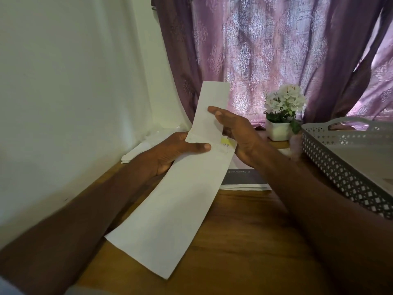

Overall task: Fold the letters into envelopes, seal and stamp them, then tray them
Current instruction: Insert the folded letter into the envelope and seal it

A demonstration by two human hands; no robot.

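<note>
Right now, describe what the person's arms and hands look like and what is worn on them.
Both forearms are bare to the frame edge: no sleeves, watch or bracelet show. The left hand and right hand wear no gloves, and no rings show. The nails are short and unpainted.

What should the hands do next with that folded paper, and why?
Probably push the letter further down into the envelope. Much of it pokes out of the top, with the right hand on it and the left hand gripping the envelope's mouth.
</note>
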